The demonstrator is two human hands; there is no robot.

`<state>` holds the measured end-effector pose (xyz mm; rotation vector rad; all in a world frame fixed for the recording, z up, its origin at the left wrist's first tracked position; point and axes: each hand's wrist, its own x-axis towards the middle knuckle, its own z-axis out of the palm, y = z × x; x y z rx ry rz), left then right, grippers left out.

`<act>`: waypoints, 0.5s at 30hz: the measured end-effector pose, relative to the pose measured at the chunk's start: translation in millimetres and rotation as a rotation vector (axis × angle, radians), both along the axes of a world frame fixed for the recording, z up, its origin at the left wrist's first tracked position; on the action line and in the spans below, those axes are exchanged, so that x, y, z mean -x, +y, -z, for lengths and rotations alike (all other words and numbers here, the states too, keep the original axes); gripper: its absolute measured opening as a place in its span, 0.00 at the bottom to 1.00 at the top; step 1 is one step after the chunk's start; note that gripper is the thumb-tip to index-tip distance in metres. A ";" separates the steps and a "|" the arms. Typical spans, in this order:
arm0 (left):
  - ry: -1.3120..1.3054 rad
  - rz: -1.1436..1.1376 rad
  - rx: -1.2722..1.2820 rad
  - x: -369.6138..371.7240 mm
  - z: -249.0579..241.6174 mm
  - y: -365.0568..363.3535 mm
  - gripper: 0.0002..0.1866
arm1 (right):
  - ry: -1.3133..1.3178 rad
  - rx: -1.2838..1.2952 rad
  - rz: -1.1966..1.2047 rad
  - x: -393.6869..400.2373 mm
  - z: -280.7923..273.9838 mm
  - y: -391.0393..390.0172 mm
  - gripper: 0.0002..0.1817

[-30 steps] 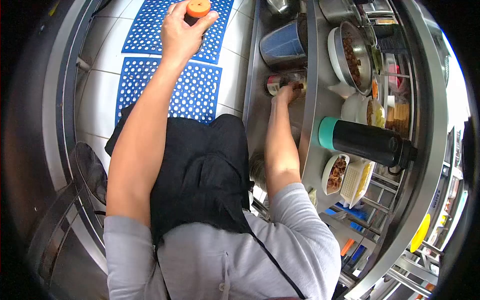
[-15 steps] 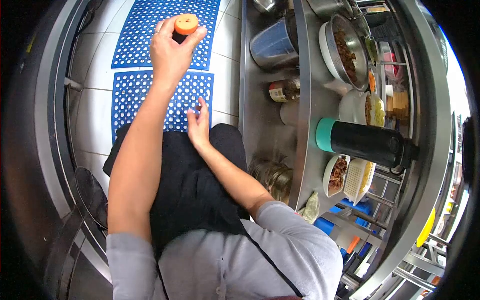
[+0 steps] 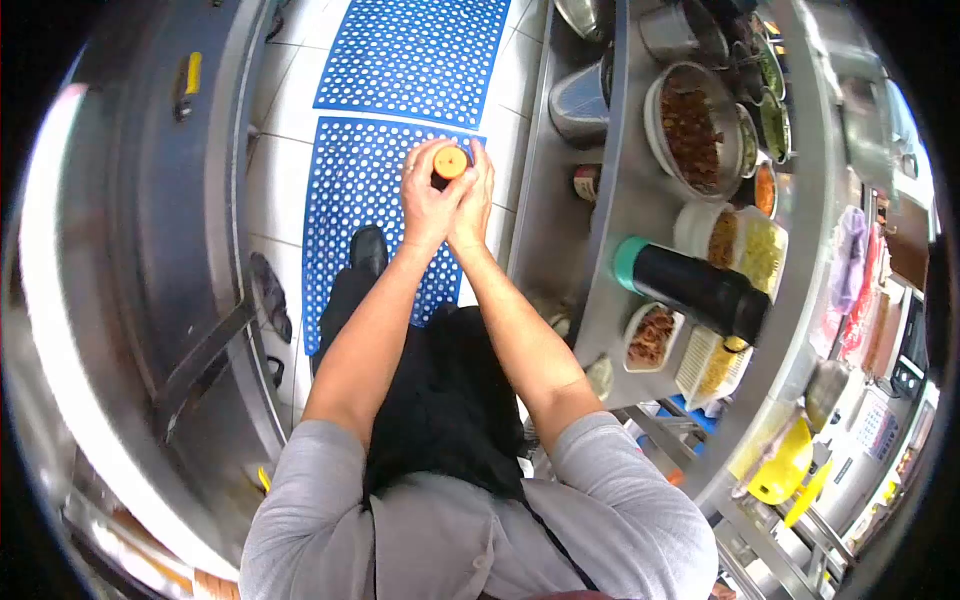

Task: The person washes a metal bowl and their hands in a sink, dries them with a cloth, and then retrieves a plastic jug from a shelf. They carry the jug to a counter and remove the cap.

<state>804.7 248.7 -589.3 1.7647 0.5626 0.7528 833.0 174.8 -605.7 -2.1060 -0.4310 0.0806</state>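
A dark bottle with an orange cap (image 3: pixel 450 161) is held out in front of me over the blue mat, seen from above. My left hand (image 3: pixel 424 208) wraps around its left side, with the thumb crossing in front just below the cap. My right hand (image 3: pixel 474 205) closes against the right side, its fingers reaching up beside the cap. The two hands touch at the wrists and thumbs. Most of the bottle's body is hidden beneath the cap and behind my fingers.
Blue mats with holes (image 3: pixel 345 185) cover the white floor tiles. On the right, a steel shelf (image 3: pixel 590 270) carries a large bowl of brown pieces (image 3: pixel 690 130), a black flask with a teal end (image 3: pixel 690 290) and several food containers. A dark cabinet (image 3: pixel 170 230) stands on the left.
My left hand has brought the bottle nearer to my body and to the right. My right hand, open and apart before, has joined it at the bottle. The view has shifted.
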 end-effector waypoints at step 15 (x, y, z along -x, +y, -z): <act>0.086 -0.073 -0.219 188.9 -388.7 -45.0 0.25 | 0.176 -0.219 -0.346 152.4 -337.8 -59.1 0.34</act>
